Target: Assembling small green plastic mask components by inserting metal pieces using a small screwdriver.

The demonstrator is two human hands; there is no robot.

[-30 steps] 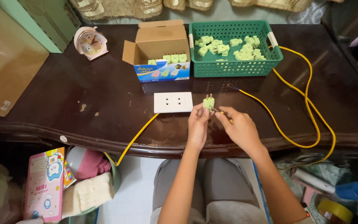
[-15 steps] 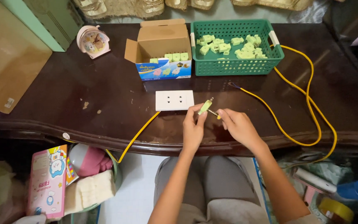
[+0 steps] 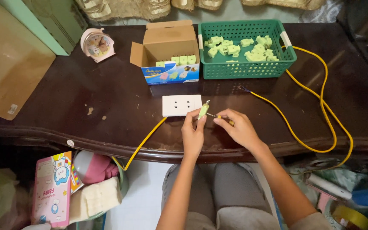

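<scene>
Left hand: the left hand (image 3: 193, 135) pinches a small light-green plug piece (image 3: 203, 111) between fingertips, held tilted just above the table edge.
Right hand: the right hand (image 3: 239, 130) has its fingers pressed together around a small screwdriver (image 3: 220, 116) with a yellow handle; the tip meets the green piece from the right.
Held piece, location: between the two hands, just right of the white socket plate and slightly nearer the person.
Socket plate: a white double wall-socket plate (image 3: 182, 104) lies flat on the dark wooden table (image 3: 64, 98), just left of the pinch and apart from the fingers.
Cable: a yellow cable (image 3: 316, 102) loops to the right of the hands and runs toward the basket; another yellow length runs from under the plate down over the table edge.
Beyond the grip: an open cardboard box (image 3: 167, 51) with a row of green pieces, and to its right, touching or nearly so, a green plastic basket (image 3: 248, 70) holding loose green pieces.
Far left of the grip: a small pink alarm clock (image 3: 96, 44).
</scene>
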